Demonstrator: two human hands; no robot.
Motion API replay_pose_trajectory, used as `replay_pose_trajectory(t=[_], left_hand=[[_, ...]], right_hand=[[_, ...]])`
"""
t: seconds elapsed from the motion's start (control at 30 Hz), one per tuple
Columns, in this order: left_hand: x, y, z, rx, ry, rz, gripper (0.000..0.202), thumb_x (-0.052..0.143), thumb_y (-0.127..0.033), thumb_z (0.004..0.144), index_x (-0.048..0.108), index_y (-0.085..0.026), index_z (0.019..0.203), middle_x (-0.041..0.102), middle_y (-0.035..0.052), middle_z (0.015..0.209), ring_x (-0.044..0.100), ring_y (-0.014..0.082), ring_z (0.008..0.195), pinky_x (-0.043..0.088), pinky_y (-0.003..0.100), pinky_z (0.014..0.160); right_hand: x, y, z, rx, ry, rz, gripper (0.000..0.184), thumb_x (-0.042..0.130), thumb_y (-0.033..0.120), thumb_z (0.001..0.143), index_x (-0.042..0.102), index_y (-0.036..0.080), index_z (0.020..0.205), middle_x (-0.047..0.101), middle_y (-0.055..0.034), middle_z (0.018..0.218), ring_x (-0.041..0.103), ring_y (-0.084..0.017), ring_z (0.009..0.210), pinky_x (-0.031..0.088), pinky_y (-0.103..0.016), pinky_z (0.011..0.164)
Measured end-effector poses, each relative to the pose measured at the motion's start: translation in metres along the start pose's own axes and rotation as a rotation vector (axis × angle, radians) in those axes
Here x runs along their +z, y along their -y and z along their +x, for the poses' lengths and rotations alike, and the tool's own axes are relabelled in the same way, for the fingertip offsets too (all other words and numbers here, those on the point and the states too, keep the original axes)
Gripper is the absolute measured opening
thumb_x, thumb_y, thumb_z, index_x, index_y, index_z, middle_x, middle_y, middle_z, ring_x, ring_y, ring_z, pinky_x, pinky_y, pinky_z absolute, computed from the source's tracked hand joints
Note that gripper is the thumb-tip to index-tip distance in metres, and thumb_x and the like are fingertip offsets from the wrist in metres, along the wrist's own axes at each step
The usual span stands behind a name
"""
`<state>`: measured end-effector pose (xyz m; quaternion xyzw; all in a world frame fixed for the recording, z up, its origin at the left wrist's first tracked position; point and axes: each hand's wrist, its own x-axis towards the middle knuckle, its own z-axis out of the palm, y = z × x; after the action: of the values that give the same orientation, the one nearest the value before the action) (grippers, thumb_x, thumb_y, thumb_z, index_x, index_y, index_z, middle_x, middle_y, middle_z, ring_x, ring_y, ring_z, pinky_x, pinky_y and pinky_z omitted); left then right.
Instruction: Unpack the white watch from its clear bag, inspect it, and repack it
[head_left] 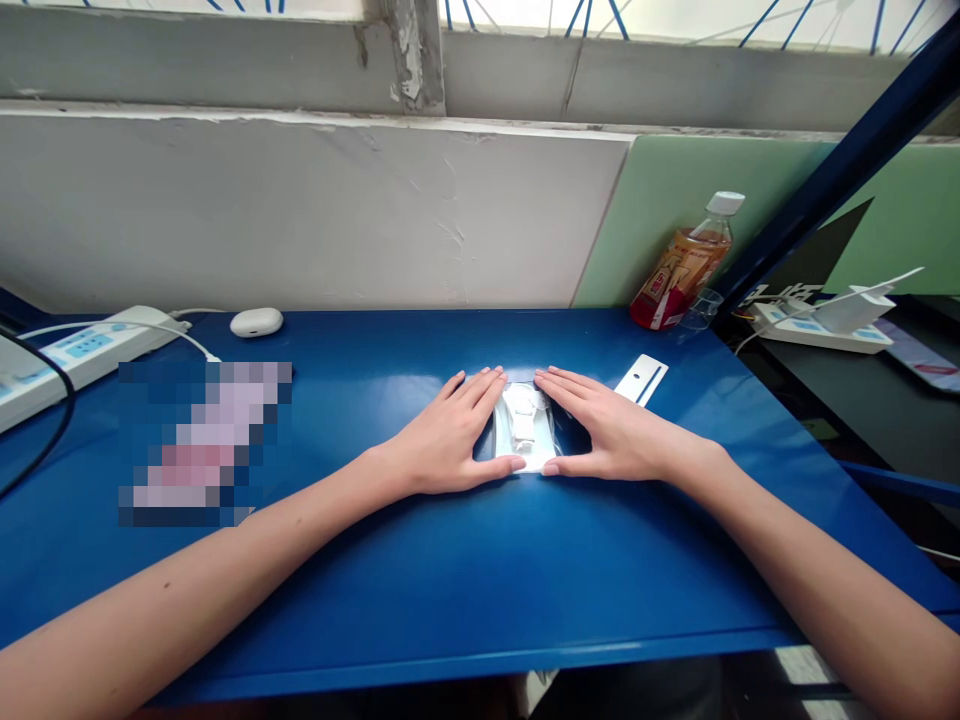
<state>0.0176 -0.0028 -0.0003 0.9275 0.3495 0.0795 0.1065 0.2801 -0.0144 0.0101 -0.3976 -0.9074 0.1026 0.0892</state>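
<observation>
Head view: the packet (525, 428) lies just right of the frame's centre on the blue table (420, 590). The left hand (450, 440) and the right hand (607, 432) are both open and palm down, one on each side of it. The fingers are straight and held together, the fingertips and thumbs rest on the packet's side edges, and neither hand grips anything.

Hazards, as a judgement:
- The table top looks smooth and glossy, so a slick film packet pressed only from the sides could skid or buckle upward between the thumbs.
- Uneven pressure from one hand could push the packet toward the white strip (641, 379), which lies just beside the right fingertips.
- A wide elbow movement could reach the bottle (686, 262) at the upper right, which appears tilted and may tip, though the lens may cause that tilt.
- The cable (45, 440) at the left edge could snag a forearm.

Materials and shapes:
- The packet is clear, thin film, roughly rectangular, and reflects light. It holds a small white moulded part whose form is too small to tell.
- The table is painted, flat and hard, with a straight front edge.
- The white strip is flat, rigid and oblong, with a dark line and a small hole.
- The bottle is clear plastic with a white cap, a red label and amber liquid.
- A power strip (82, 350) at the upper left is a long white plastic bar.
- A white case (256, 322) beside the power strip is a smooth rounded pebble shape.
- The wall (315, 210) behind is matt, grey-white and chipped.
</observation>
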Motion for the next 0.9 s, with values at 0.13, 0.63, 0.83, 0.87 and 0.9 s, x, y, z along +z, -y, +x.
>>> replay_pose_trajectory(t=[0.13, 0.63, 0.83, 0.87, 0.9], left_hand=[[-0.0006, 0.0007, -0.0009, 0.012, -0.003, 0.008, 0.097, 0.042, -0.074, 0.091, 0.021, -0.005, 0.157, 0.026, 0.0219, 0.162, 0.021, 0.0339, 0.152, 0.015, 0.051, 0.123], [-0.0005, 0.0032, -0.0029, 0.044, -0.011, -0.01, 0.096, 0.046, -0.072, 0.09, 0.021, -0.007, 0.157, 0.031, 0.0226, 0.16, 0.022, 0.0367, 0.151, 0.016, 0.053, 0.122], [-0.0009, 0.0007, -0.0026, 0.042, -0.016, -0.018, 0.094, 0.047, -0.07, 0.09, 0.023, -0.007, 0.156, 0.034, 0.0228, 0.158, 0.024, 0.0379, 0.15, 0.017, 0.055, 0.122], [-0.0009, 0.0006, -0.0026, 0.042, -0.016, -0.018, 0.093, 0.047, -0.07, 0.09, 0.023, -0.007, 0.156, 0.034, 0.0228, 0.158, 0.025, 0.038, 0.15, 0.017, 0.055, 0.121], [-0.001, 0.0005, -0.0026, 0.04, -0.016, -0.018, 0.093, 0.047, -0.07, 0.09, 0.024, -0.007, 0.156, 0.035, 0.0228, 0.158, 0.025, 0.038, 0.15, 0.017, 0.055, 0.121]], right_hand=[[-0.0003, -0.0003, 0.0, 0.001, 0.013, 0.021, 0.104, 0.063, 0.069, 0.082, 0.032, 0.001, 0.154, 0.036, -0.0255, 0.158, 0.032, -0.038, 0.148, 0.034, -0.054, 0.119], [-0.0029, 0.0016, -0.0001, 0.008, 0.012, 0.081, 0.103, 0.067, 0.066, 0.08, 0.031, 0.006, 0.155, 0.036, -0.0248, 0.158, 0.032, -0.04, 0.147, 0.034, -0.058, 0.118], [-0.0001, -0.0007, -0.0015, -0.006, 0.004, 0.05, 0.103, 0.064, 0.069, 0.081, 0.03, 0.008, 0.156, 0.036, -0.0229, 0.158, 0.032, -0.038, 0.148, 0.033, -0.056, 0.119], [0.0003, -0.0014, -0.0018, -0.009, 0.001, 0.05, 0.102, 0.064, 0.069, 0.081, 0.03, 0.009, 0.156, 0.036, -0.0224, 0.158, 0.032, -0.038, 0.148, 0.034, -0.056, 0.119], [0.0006, -0.0021, -0.002, -0.01, -0.003, 0.05, 0.102, 0.064, 0.069, 0.081, 0.03, 0.01, 0.157, 0.036, -0.0219, 0.159, 0.032, -0.038, 0.147, 0.034, -0.056, 0.118]])
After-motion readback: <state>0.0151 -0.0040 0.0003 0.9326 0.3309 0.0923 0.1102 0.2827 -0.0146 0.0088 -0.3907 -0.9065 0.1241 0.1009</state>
